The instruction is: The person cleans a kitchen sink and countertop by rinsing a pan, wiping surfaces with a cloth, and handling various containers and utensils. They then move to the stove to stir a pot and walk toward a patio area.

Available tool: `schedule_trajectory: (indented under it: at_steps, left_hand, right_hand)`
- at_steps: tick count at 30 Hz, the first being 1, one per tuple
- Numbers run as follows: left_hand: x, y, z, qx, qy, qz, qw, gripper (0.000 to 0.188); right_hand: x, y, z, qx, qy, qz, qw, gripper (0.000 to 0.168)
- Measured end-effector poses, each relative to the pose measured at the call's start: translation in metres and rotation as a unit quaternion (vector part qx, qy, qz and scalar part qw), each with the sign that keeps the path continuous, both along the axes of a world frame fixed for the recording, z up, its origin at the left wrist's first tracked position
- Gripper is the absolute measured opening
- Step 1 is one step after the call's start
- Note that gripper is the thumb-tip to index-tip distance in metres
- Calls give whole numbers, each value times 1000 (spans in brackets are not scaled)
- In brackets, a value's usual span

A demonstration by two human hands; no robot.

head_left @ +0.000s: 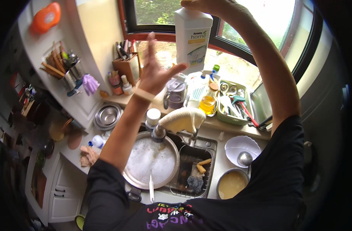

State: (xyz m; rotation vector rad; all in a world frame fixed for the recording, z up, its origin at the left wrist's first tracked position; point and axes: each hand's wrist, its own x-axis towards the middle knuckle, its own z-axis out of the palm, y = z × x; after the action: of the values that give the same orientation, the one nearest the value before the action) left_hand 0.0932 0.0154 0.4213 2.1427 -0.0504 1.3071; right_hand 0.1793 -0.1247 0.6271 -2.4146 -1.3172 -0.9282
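My right hand [213, 6] grips the top of a white plastic Amway Home bottle [192, 31], raised in front of the window. The bottle's cap area is mostly covered by that hand. My left hand [156, 70] is raised beside the bottle's lower part, fingers spread and holding nothing; its thumb tip overlaps the bottle's edge in view, and whether they touch I cannot tell. Below, a large round metal pan [177, 164] full of white suds [144, 161] sits over the sink, a light-coloured handle [151, 187] sticking out. A cloth-wrapped faucet [183, 119] reaches over the sink.
A steel-wool scrubber [195, 183] lies in the right sink basin's rack. To the right are a pot of cloudy liquid [232, 184] and a white bowl [236, 147]. The sill holds a knife block [126, 68], a pitcher [175, 96], an oil bottle [208, 104] and a utensil basket [233, 118].
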Motion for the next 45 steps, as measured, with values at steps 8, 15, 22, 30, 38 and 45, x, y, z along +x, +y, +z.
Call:
schedule_trajectory:
  at_steps: [8,15,22,30,38,45]
  left_hand:
    - [-87,-26,-28,-219,-8,-218,951,73]
    - [-223,7,-134,-274,133,-248,920,95]
    - [-362,65,-192,-183,324,-97,923,93]
    - [-437,125,-218,-130,348,-7,928,99]
    - [-457,161,-230,-136,333,0,933,101]
    - [-469,190,-238,-126,306,23,943,103]
  right_hand:
    - [-72,13,-80,-42,-10,105,994,60]
    - [-157,34,-217,15,128,324,937,19]
    - [-240,60,-299,-154,290,486,810,42]
    - [-299,126,-346,-105,378,459,797,47]
    - [-320,154,-359,-34,416,436,797,28]
    - [-296,105,-375,225,507,365,748,33]
